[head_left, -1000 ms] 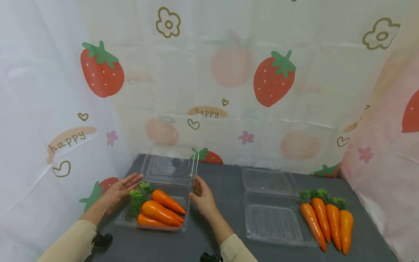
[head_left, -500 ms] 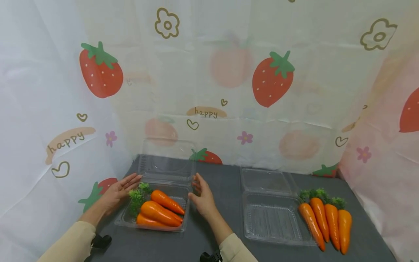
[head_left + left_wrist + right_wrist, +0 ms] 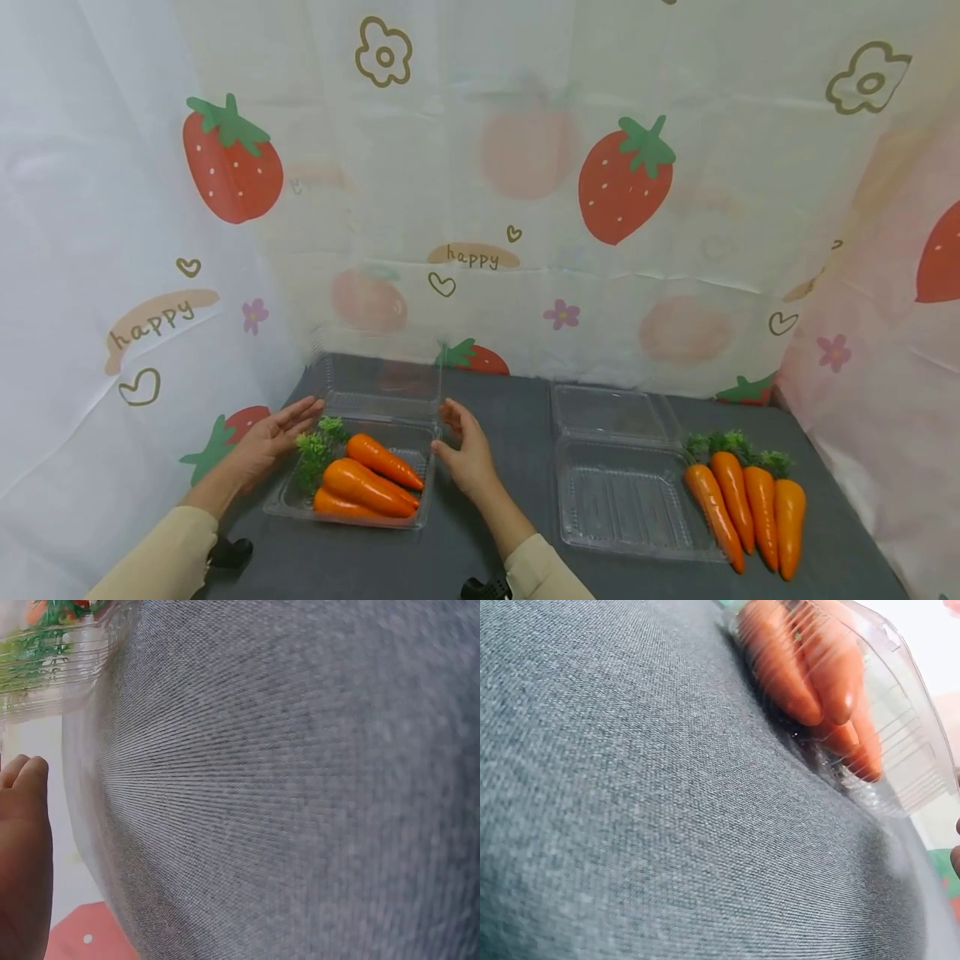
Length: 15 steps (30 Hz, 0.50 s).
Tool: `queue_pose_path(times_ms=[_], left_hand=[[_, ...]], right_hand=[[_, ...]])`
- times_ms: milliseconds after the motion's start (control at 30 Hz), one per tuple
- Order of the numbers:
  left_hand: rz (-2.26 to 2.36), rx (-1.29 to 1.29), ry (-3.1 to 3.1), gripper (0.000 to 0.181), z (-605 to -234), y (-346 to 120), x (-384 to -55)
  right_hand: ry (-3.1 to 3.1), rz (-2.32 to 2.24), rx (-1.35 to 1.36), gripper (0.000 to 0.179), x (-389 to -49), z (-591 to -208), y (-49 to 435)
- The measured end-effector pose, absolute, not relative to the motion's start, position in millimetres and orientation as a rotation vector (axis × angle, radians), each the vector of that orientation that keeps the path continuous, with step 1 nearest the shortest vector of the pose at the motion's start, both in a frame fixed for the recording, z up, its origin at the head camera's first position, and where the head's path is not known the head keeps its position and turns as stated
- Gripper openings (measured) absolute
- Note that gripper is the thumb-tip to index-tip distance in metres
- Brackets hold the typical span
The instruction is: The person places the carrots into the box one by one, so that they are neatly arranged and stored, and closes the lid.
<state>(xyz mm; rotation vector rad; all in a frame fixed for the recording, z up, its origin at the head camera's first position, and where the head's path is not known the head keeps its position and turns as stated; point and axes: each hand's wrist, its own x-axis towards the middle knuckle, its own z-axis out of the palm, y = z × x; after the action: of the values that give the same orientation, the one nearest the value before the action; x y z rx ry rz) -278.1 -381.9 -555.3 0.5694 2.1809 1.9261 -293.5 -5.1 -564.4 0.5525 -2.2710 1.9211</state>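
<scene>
A clear plastic clamshell box (image 3: 300,514) sits at the left of the table with several orange carrots (image 3: 371,487) inside, their green tops to the left. Its see-through lid (image 3: 382,387) stands raised and leans back behind the box. At the box's back left corner is my left hand (image 3: 270,437), fingers extended. My right hand (image 3: 467,450) is at the right side by the hinge, fingers loosely bent; whether it touches the plastic I cannot tell. In the right wrist view, carrot tips (image 3: 832,667) show through the ribbed wall; only fingertips appear at the edge.
A second clear clamshell box (image 3: 630,500) lies with its lid back on the right. Several carrots (image 3: 757,517) with green tops lie beside it, the leftmost overlapping its edge. A strawberry-printed curtain (image 3: 480,208) encloses the back and sides of the grey tabletop (image 3: 517,467).
The left box's lid has swung: it stood higher half a second ago and leans further back now. Both hands have stayed in about the same place.
</scene>
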Motion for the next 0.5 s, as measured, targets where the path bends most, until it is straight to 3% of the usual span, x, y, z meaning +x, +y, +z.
queue_pose_path(times_ms=[500], left_hand=[[1.871,0.578,2.304,0.057,-555.8,-378.8,-275.7]], right_hand=[[-2.257,1.821,0.386,0.051,-284.6,-565.1,-10.0]])
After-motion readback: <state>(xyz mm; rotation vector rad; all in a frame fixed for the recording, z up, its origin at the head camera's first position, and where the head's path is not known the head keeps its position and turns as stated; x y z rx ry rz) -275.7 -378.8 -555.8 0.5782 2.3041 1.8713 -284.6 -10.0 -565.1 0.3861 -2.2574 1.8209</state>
